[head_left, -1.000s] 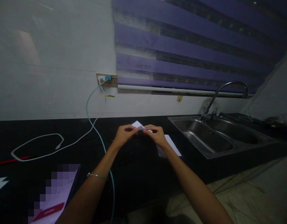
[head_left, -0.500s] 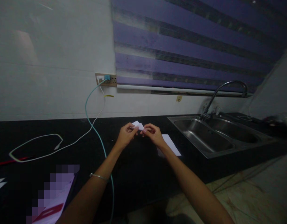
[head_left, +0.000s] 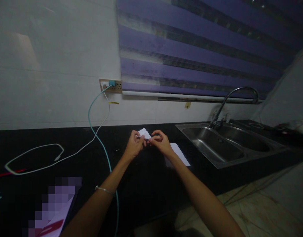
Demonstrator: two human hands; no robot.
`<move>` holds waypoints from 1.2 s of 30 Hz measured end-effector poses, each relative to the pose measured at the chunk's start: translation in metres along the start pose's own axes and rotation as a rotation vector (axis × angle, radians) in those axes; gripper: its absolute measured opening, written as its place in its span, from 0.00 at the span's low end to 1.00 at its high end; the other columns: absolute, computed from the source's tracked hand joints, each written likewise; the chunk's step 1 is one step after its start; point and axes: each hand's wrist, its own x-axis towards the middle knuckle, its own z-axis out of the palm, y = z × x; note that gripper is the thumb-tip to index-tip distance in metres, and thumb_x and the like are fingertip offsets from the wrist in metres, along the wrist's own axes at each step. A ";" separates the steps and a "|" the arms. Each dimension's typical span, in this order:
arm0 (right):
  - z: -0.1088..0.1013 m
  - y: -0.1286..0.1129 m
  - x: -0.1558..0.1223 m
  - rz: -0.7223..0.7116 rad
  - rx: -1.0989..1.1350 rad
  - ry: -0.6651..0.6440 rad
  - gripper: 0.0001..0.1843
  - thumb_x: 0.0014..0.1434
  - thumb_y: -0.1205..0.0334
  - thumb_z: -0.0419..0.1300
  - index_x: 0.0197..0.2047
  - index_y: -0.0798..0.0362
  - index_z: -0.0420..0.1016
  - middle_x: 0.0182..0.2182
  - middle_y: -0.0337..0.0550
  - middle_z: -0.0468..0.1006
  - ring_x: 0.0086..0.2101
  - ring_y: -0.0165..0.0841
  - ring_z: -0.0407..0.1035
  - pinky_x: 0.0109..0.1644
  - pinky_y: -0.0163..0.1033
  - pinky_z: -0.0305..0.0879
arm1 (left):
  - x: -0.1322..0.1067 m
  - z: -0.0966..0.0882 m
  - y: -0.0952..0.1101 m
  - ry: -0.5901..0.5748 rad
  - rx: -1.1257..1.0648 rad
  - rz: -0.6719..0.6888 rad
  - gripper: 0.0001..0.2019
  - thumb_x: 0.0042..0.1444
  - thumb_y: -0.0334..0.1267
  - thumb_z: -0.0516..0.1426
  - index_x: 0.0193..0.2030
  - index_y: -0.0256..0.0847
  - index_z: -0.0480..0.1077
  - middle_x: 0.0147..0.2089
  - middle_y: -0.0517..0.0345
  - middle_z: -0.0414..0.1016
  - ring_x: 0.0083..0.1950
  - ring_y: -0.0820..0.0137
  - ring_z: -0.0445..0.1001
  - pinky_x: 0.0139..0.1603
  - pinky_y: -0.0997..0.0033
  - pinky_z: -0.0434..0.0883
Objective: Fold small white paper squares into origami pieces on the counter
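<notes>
A small folded piece of white paper (head_left: 144, 132) is held up above the black countertop (head_left: 143, 184). My left hand (head_left: 134, 144) pinches its left and lower side between thumb and fingers. At its right corner, my right hand (head_left: 161, 142) grips it with thumb and fingertips. The fingertips of both hands nearly meet below the paper. Beyond my right wrist lies a flat white sheet of paper (head_left: 180, 154), partly hidden by the forearm.
A steel double sink (head_left: 215, 161) with a curved faucet (head_left: 224, 102) is set in at right. A teal cable (head_left: 105, 149) and a white cable (head_left: 79, 152) run from the wall socket (head_left: 118, 86). A partly pixelated screen (head_left: 59, 210) sits at lower left.
The folded paper has turned slightly between my fingers, and its outline now looks like one flatter piece. Both hands stay in nearly the same place. The view has shifted slightly.
</notes>
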 end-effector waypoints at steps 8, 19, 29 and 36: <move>0.001 -0.007 -0.002 -0.022 -0.056 0.019 0.18 0.48 0.52 0.67 0.34 0.52 0.66 0.26 0.40 0.78 0.25 0.31 0.72 0.32 0.36 0.67 | -0.001 0.002 0.004 0.008 -0.011 0.030 0.17 0.54 0.46 0.58 0.35 0.44 0.52 0.24 0.69 0.69 0.18 0.79 0.68 0.17 0.83 0.59; 0.005 -0.009 -0.003 -0.054 -0.093 0.049 0.16 0.49 0.55 0.67 0.35 0.51 0.64 0.23 0.37 0.76 0.23 0.30 0.69 0.30 0.34 0.65 | 0.001 0.003 0.001 0.050 -0.076 0.071 0.18 0.54 0.44 0.59 0.38 0.44 0.50 0.23 0.69 0.71 0.17 0.78 0.68 0.16 0.83 0.58; 0.005 -0.008 -0.003 -0.086 -0.053 0.044 0.16 0.52 0.53 0.65 0.35 0.52 0.65 0.25 0.39 0.77 0.24 0.29 0.70 0.32 0.35 0.66 | 0.002 0.004 -0.005 0.052 -0.073 0.099 0.17 0.56 0.44 0.58 0.38 0.44 0.50 0.24 0.69 0.71 0.18 0.78 0.69 0.18 0.83 0.60; 0.005 0.000 -0.001 -0.026 -0.074 -0.051 0.14 0.57 0.50 0.60 0.33 0.55 0.70 0.24 0.39 0.75 0.22 0.26 0.66 0.28 0.33 0.62 | 0.002 0.005 -0.004 0.028 -0.105 0.124 0.17 0.56 0.42 0.58 0.37 0.45 0.49 0.22 0.71 0.69 0.18 0.77 0.70 0.18 0.82 0.62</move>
